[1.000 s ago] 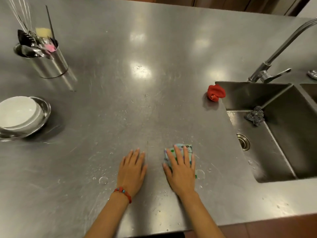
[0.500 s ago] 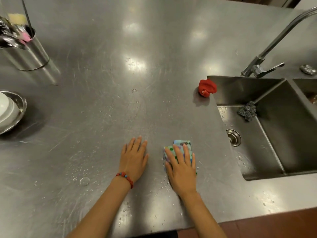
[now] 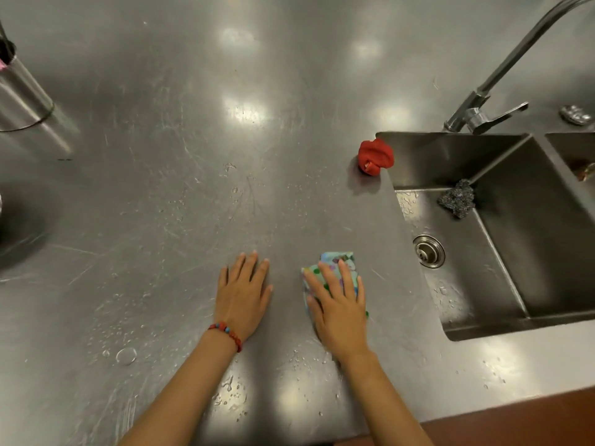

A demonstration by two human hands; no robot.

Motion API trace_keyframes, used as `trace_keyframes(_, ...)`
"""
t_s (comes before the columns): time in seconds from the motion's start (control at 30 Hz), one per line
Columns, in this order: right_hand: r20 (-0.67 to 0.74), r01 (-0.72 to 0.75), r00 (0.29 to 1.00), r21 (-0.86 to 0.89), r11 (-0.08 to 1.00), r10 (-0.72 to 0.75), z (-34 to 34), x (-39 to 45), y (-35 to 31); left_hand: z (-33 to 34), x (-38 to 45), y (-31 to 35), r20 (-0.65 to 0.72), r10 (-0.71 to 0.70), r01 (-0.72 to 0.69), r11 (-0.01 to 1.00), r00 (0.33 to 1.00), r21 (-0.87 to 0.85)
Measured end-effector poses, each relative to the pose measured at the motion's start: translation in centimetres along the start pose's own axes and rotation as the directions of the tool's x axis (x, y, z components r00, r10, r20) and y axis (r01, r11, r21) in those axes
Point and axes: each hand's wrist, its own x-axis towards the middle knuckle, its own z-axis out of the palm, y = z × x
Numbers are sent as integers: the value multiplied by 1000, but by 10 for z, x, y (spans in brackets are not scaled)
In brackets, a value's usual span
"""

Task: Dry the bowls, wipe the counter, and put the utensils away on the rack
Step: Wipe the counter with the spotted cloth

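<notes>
My right hand (image 3: 338, 300) lies flat on a folded, colourful patterned cloth (image 3: 341, 260), pressing it against the steel counter (image 3: 199, 156) near the front edge. Only the cloth's far end and left side show past my fingers. My left hand (image 3: 243, 292), with a beaded bracelet on the wrist, rests palm down on the bare counter just left of the cloth, fingers apart, holding nothing. Water drops (image 3: 126, 355) dot the counter around both hands. The steel utensil holder (image 3: 22, 101) is cut off at the far left edge. The bowls are out of view.
A crumpled red cloth (image 3: 375, 156) sits by the sink's back left corner. The sink (image 3: 515, 252) lies to the right, with a steel scourer (image 3: 457, 197), a drain (image 3: 429, 251) and a tap (image 3: 483, 107) behind it. The counter's front edge runs close below my arms.
The view has swung right, so the bowls have left the frame and the utensil holder is nearly gone. Both hands stay flat in about the same spots on the counter.
</notes>
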Motion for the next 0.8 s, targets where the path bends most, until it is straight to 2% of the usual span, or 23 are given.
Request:
trace_keyframes(0.13,-3,36,999,15,999,-36,1,11,6,-6,20,3,9,-25,25,1000,1000,-11)
trace_keyframes(0.2,-14,44,999,13,999,-44,-5,49,14,-9,30,3,-4,-34,33,999,999,-17)
trace_keyframes(0.33,1,-32,1000,31,999,32,-12,151,36,-13,44,6,-6,-63,62,997,998,-47)
trace_keyframes(0.43,0,-13,1000,1,1000,13,-14,211,49,-12,48,8,-48,-58,58,998,997,-16)
trace_keyframes(0.53,-15,9,1000,-2,1000,-9,-15,243,54,-13,48,9,10,-71,71,997,997,14)
trace_keyframes(0.67,-24,8,1000,14,1000,-8,-16,234,48,-12,50,9,45,-94,93,995,995,39)
trace_keyframes(0.8,-125,187,975,28,982,-183,-5,153,16,-16,51,10,85,-124,121,992,989,32)
